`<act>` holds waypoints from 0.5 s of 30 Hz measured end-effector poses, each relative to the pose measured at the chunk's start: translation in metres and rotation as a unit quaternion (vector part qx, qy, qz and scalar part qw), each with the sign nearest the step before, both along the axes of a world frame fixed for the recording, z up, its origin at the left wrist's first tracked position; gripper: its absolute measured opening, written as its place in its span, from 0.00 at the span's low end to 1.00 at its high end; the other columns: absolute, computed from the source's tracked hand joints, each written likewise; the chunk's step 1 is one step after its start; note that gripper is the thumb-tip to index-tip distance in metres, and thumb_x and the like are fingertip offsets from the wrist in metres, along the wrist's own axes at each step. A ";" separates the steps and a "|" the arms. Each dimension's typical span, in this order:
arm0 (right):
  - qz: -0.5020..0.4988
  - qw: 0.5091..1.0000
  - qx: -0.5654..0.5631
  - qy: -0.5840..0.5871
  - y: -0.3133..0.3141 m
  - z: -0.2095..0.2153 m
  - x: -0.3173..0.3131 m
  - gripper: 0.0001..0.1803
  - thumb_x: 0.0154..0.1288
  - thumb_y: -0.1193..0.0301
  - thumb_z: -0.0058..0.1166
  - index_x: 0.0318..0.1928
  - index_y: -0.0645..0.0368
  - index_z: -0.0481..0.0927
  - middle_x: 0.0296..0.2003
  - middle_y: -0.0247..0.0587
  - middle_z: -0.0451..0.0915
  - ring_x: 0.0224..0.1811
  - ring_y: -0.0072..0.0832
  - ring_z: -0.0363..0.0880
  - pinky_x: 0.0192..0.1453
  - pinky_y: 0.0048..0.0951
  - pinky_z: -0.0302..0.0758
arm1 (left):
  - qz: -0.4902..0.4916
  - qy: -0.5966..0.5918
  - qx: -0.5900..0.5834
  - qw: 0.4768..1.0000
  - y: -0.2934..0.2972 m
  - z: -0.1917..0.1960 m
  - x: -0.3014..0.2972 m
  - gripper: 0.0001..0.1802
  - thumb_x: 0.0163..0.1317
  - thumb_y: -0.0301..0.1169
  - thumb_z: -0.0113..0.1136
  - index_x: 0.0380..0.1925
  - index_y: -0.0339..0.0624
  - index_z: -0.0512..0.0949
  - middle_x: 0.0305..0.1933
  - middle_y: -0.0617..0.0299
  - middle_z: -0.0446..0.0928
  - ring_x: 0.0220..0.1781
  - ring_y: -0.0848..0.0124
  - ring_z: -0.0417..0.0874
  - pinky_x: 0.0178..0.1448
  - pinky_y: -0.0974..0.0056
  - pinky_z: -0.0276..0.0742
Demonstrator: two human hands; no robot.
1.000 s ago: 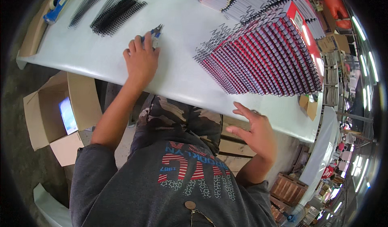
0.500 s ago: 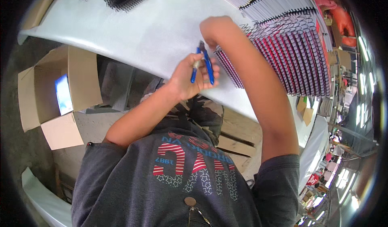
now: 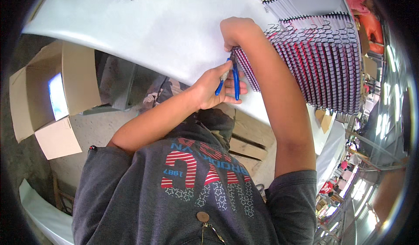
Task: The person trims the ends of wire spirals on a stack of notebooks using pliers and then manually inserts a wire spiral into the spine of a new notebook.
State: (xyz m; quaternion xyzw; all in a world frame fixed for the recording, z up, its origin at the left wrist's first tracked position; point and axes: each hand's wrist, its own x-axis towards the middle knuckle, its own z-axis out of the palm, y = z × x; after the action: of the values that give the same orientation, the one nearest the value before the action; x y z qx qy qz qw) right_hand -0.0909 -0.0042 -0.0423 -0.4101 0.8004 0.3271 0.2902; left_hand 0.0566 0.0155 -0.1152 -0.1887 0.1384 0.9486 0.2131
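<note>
The left hand holds blue-handled pliers, their handles spread, the nose at the near left end of the spiral-bound books on the white table; done well, this would mean squaring the nose to the wire and sparing the neighbouring coils. Rightward, the right hand bends down at that end, fingers mostly hidden, so what it grips I cannot tell; its forearm covers some coils.
</note>
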 end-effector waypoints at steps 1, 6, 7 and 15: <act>0.001 1.000 0.002 -0.002 -0.001 0.000 0.000 0.18 0.47 0.66 0.68 0.39 0.62 0.83 0.38 0.48 0.83 0.40 0.41 0.83 0.42 0.38 0.79 | 0.001 -0.002 0.002 1.000 0.001 -0.001 -0.001 0.30 0.70 0.54 0.32 0.49 0.37 0.69 0.43 0.52 0.72 0.47 0.61 0.77 0.53 0.48 0.75; 0.000 1.000 -0.008 0.002 0.001 0.001 0.000 0.16 0.45 0.70 0.63 0.37 0.63 0.83 0.37 0.51 0.83 0.39 0.43 0.83 0.41 0.39 0.78 | -0.017 -0.022 -0.059 0.998 -0.001 -0.003 -0.005 0.30 0.70 0.54 0.32 0.48 0.38 0.69 0.38 0.54 0.72 0.42 0.61 0.77 0.48 0.51 0.77; -0.003 1.000 -0.008 0.002 0.003 -0.003 -0.004 0.16 0.45 0.70 0.63 0.37 0.63 0.83 0.37 0.51 0.83 0.39 0.43 0.83 0.41 0.39 0.78 | -0.020 -0.022 -0.059 0.998 0.000 -0.001 -0.005 0.30 0.70 0.54 0.32 0.48 0.38 0.69 0.38 0.54 0.72 0.42 0.61 0.77 0.48 0.51 0.77; -0.013 0.998 -0.019 -0.061 -0.004 0.004 -0.009 0.09 0.39 0.80 0.59 0.26 0.67 0.83 0.25 0.54 0.81 0.26 0.40 0.81 0.29 0.40 0.75 | -0.065 0.020 -0.099 0.993 -0.004 0.004 0.004 0.32 0.70 0.56 0.29 0.54 0.40 0.68 0.41 0.53 0.75 0.50 0.59 0.77 0.45 0.59 0.75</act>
State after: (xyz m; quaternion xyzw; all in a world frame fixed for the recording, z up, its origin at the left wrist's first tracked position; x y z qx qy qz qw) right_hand -0.1000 -0.0081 -0.0388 -0.4240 0.7925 0.2828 0.3351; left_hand 0.0604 0.0120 -0.1112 -0.1803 0.2478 0.9181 0.2515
